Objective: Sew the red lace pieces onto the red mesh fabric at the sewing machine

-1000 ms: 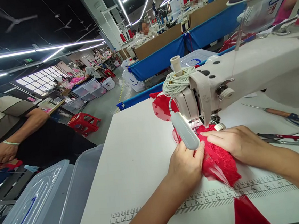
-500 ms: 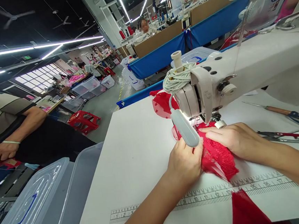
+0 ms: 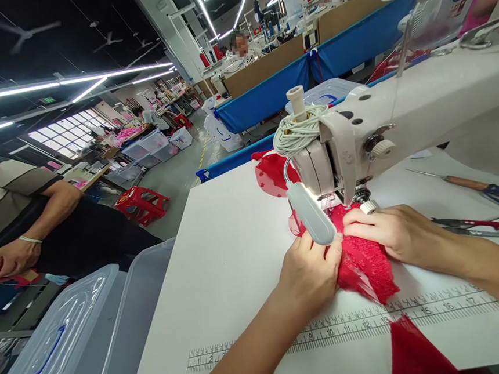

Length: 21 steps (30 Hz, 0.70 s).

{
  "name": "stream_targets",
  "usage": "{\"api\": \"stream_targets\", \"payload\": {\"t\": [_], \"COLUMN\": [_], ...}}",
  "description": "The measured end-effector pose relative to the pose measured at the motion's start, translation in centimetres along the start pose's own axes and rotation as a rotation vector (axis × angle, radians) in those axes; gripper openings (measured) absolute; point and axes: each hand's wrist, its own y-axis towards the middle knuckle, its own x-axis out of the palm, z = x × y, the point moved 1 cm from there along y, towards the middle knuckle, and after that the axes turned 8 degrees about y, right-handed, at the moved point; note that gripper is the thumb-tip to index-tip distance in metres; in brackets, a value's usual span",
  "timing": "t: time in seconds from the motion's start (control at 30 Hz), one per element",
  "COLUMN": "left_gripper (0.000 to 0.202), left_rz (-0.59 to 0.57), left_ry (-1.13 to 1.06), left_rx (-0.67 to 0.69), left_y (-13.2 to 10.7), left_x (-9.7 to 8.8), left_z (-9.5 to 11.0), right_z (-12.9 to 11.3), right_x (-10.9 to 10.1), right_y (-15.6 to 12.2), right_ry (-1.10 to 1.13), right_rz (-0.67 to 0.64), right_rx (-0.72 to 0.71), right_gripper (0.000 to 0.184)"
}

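Red lace fabric (image 3: 370, 264): beneath your right hand (image 3: 386, 230), fingers extended; your left hand (image 3: 309, 269) curled at its edge, grip untellable behind the gray lamp (image 3: 312, 215). Hazard: uneven finger pressure could skew it under the sewing machine (image 3: 315, 166) beyond your fingertips

Touching lace (image 3: 371, 258) under machine (image 3: 434, 98) with left hand (image 3: 311, 269) and right hand (image 3: 395, 232), beyond ruler (image 3: 361, 324) along near edge of desk (image 3: 221, 265).

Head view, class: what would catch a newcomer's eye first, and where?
Probably the red lacy fabric, between the left hand and right hand, below the head of the white sewing machine. Then perhaps the grey lamp at that head, and the ruler scale along the white table's near side.
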Motion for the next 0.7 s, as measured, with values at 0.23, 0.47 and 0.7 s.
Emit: {"api": "stream_targets", "payload": {"t": [0.23,0.47,0.7], "left_gripper": [0.042,0.040,0.041], "left_rz": [0.102,0.103,0.089], "left_ry": [0.045,0.064,0.071], "left_rx": [-0.005,-0.021,-0.041], "left_y": [-0.32,-0.15,-0.32], "left_x": [0.07,0.05,0.74], "left_z": [0.03,0.15,0.05], "right_z": [-0.05,-0.03,0.01], "right_x": [0.19,0.07,0.07], "right_y": [0.19,0.35,0.60], "right_ry": [-0.082,-0.094,-0.111], "right_rz": [0.010,0.001,-0.028], "right_rx": [-0.024,0.003,0.023], "right_gripper": [0.025,0.021,0.021]}}
